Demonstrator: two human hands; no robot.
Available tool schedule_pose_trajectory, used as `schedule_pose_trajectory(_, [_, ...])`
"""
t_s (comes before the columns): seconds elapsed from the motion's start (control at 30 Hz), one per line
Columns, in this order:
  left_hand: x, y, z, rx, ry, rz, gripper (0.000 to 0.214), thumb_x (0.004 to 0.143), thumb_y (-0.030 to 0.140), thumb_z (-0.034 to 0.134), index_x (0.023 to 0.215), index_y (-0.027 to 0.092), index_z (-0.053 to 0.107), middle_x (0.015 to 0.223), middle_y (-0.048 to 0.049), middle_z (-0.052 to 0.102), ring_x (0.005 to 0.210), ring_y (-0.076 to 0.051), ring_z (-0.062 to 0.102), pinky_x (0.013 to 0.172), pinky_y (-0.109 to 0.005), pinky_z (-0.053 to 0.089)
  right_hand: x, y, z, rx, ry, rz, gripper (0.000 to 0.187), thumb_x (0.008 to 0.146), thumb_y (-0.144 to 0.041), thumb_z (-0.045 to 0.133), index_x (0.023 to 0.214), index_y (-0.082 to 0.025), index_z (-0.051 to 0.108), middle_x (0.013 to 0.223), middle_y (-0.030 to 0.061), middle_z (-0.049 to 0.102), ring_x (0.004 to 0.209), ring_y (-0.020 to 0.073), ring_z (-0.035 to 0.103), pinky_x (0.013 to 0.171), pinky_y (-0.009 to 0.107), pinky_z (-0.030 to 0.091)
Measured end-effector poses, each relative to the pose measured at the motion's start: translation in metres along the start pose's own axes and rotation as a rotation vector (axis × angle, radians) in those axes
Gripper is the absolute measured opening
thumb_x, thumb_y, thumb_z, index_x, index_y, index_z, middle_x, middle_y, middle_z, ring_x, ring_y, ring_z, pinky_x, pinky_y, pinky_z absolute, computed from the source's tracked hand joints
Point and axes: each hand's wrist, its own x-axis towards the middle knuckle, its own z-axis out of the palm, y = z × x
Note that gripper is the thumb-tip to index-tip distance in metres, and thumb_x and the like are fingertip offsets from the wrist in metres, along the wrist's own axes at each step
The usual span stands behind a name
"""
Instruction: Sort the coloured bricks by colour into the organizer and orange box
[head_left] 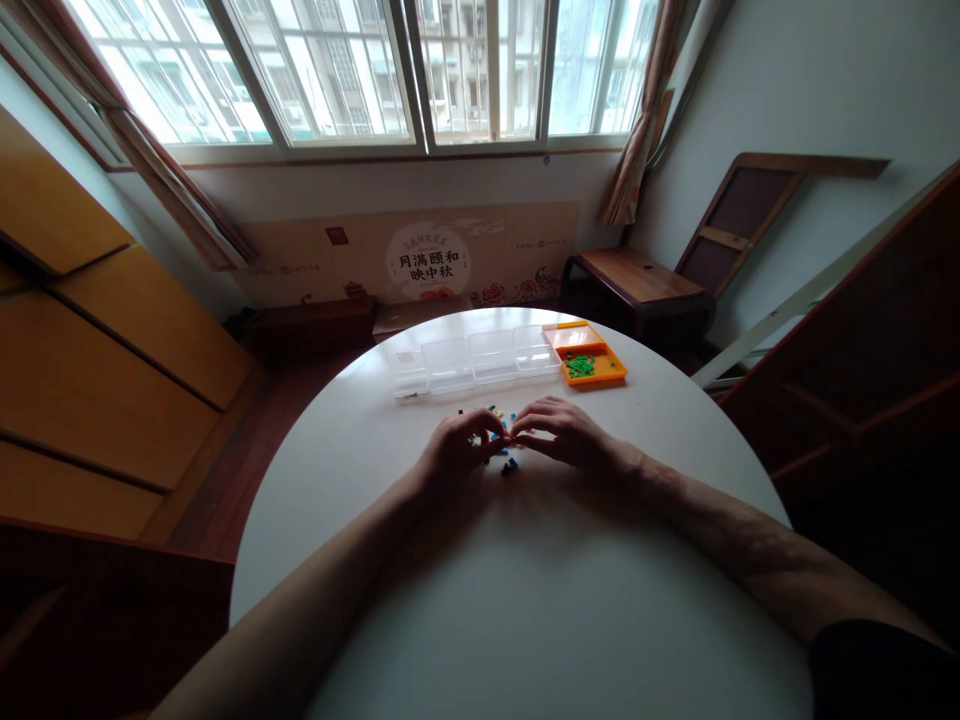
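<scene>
My left hand (457, 442) and my right hand (562, 430) meet at the fingertips over the table, thumb and fingers pinched together on each. Whatever lies between the fingertips is too small to make out. Small loose building bricks (511, 466), blue, black and yellowish, are scattered under and around both hands, partly hidden by the fingers. Just beyond the right hand sits an orange tray (616, 375) with small green pieces (579, 367) in its near compartment.
A clear plastic box (450, 375) with several compartments lies left of the orange tray on the round white table (525, 590). Behind the table are a wooden stool (637, 275), a printed cardboard panel (517, 250) and a window. Wooden cabinets (112, 380) stand at left.
</scene>
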Motion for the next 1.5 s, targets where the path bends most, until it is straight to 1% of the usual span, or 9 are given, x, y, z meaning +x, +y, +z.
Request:
schedule_pose_trajectory(0.2, [0.0,0.007,-0.001,0.0,-0.016,0.012,0.019,0.1,0.038,0.08,0.098,0.02,0.078,0.091,-0.0039,0.083,0.076,-0.016,0.076,0.074,-0.024,0.057,0.004,-0.006,-0.003,-0.005,0.01,-0.037,0.006,0.109,-0.031,0.072,0.112,-0.028,0.077,0.108,0.0042,0.083,0.1,0.0222,0.078,0.094,0.039,0.058])
schedule_pose_trajectory(0.3, [0.0,0.008,0.0,0.114,0.05,0.014,0.015,0.101,0.037,0.078,0.098,0.022,0.077,0.09,-0.0025,0.083,0.075,-0.016,0.074,0.076,-0.026,0.058,0.005,-0.005,-0.008,-0.028,0.031,-0.011,0.004,0.108,-0.028,0.072,0.108,-0.028,0.076,0.105,0.0036,0.083,0.097,0.0222,0.078,0.092,0.039,0.057])
schedule_pose_trajectory(0.47, [0.001,-0.002,-0.003,0.401,0.073,0.019,0.009,0.1,0.026,0.078,0.109,0.027,0.081,0.11,-0.0044,0.082,0.1,-0.023,0.076,0.095,-0.037,0.059,-0.002,0.019,-0.024,-0.103,0.271,0.253,0.007,0.106,-0.029,0.071,0.1,-0.026,0.074,0.099,0.0048,0.079,0.096,0.0259,0.074,0.093,0.043,0.058])
schedule_pose_trajectory(0.63, [0.001,-0.014,-0.004,0.439,0.047,0.03,0.018,0.102,0.025,0.075,0.116,0.029,0.084,0.118,-0.0065,0.078,0.107,-0.025,0.074,0.097,-0.04,0.058,-0.018,0.06,-0.045,-0.213,0.497,0.517,0.017,0.103,-0.039,0.069,0.096,-0.025,0.075,0.1,0.0074,0.078,0.096,0.0293,0.071,0.095,0.048,0.058])
schedule_pose_trajectory(0.8, [0.001,-0.014,-0.005,0.461,0.032,0.051,0.011,0.103,0.029,0.076,0.107,0.03,0.087,0.116,-0.0068,0.078,0.107,-0.026,0.071,0.094,-0.041,0.057,-0.035,0.089,-0.053,-0.232,0.567,0.72,0.022,0.096,-0.043,0.069,0.099,-0.023,0.076,0.107,0.0108,0.079,0.097,0.0309,0.07,0.098,0.053,0.057])
schedule_pose_trajectory(0.93, [0.002,-0.013,-0.006,0.484,0.032,0.054,0.012,0.104,0.029,0.075,0.104,0.029,0.087,0.117,-0.0068,0.079,0.109,-0.028,0.068,0.095,-0.042,0.056,-0.04,0.094,-0.051,-0.118,0.615,0.828,0.026,0.095,-0.046,0.067,0.1,-0.022,0.075,0.112,0.0112,0.078,0.101,0.0309,0.071,0.099,0.052,0.058])
schedule_pose_trajectory(1.1, [0.002,-0.012,-0.007,0.458,0.023,0.002,0.013,0.103,0.029,0.074,0.102,0.028,0.087,0.117,-0.0066,0.079,0.11,-0.028,0.068,0.099,-0.044,0.055,-0.036,0.084,-0.046,-0.084,0.596,0.817,0.026,0.096,-0.047,0.065,0.099,-0.023,0.075,0.111,0.0099,0.078,0.105,0.0309,0.071,0.102,0.051,0.056])
schedule_pose_trajectory(1.37, [0.002,-0.002,-0.007,0.408,0.008,-0.055,0.014,0.098,0.026,0.073,0.099,0.028,0.087,0.118,-0.0053,0.079,0.114,-0.028,0.069,0.103,-0.045,0.054,-0.028,0.066,-0.04,-0.157,0.471,0.646,0.023,0.099,-0.042,0.063,0.103,-0.023,0.075,0.112,0.0105,0.079,0.111,0.0321,0.07,0.106,0.051,0.055])
schedule_pose_trajectory(1.5, [0.002,0.0,-0.007,0.415,0.013,-0.044,0.01,0.095,0.028,0.077,0.098,0.029,0.086,0.116,-0.0053,0.079,0.111,-0.028,0.069,0.102,-0.045,0.054,-0.027,0.064,-0.039,-0.174,0.431,0.619,0.021,0.101,-0.042,0.062,0.104,-0.024,0.074,0.113,0.0105,0.078,0.111,0.0323,0.071,0.107,0.052,0.056])
